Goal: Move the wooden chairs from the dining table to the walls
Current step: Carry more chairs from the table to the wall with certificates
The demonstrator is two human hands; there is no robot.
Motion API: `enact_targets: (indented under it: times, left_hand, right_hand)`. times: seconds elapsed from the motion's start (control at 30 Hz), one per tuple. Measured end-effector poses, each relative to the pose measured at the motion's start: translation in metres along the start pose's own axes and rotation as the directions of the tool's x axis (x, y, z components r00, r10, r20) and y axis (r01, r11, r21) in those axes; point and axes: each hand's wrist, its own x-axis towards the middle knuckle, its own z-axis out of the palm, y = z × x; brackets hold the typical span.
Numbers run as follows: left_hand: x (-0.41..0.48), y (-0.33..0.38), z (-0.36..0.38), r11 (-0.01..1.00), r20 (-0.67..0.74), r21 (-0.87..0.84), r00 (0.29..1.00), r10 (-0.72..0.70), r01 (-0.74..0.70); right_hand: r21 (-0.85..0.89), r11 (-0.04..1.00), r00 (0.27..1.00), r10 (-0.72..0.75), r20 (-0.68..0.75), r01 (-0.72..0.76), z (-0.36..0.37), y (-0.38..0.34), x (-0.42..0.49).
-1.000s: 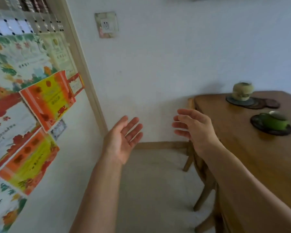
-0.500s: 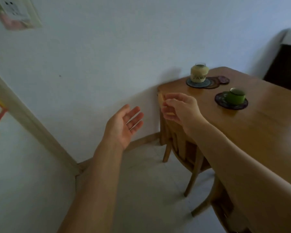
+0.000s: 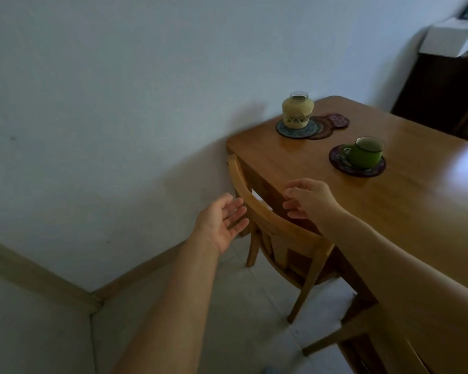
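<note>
A wooden chair (image 3: 278,228) is pushed in under the near left side of the wooden dining table (image 3: 389,211), its curved top rail facing me. My left hand (image 3: 222,220) hovers open, palm up, just left of the rail without gripping it. My right hand (image 3: 308,198) is above the rail on the table side, fingers curled and apart, holding nothing. Part of a second wooden chair (image 3: 362,330) shows at the lower right, mostly hidden by my right forearm.
On the table stand a woven-covered jar (image 3: 297,110) on coasters and a green mug (image 3: 365,152) on a dark coaster. The white wall (image 3: 119,103) runs close behind the chair. A dark cabinet (image 3: 443,87) stands at the far right. Pale tiled floor (image 3: 227,306) lies below.
The view has swung right and down, away from the poster-covered door. Both hands have come down towards the chair's top rail, one on each side of it.
</note>
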Motion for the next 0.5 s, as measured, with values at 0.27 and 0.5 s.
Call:
enact_targets:
  times: [0.27,0.5]
  left_hand:
    - [0.079,-0.016,0.045,0.945,-0.085,0.307,0.992,-0.094,0.116]
    - [0.11,-0.038,0.062,0.848,-0.142,0.528,0.989,0.047,0.035]
  right_hand:
    - [-0.559,0.829,0.756,0.37,0.539,-0.007,-0.014,0.032,0.057]
    - [-0.725,0.687,0.634,0.537,0.556,0.053,-0.006,0.058,0.085]
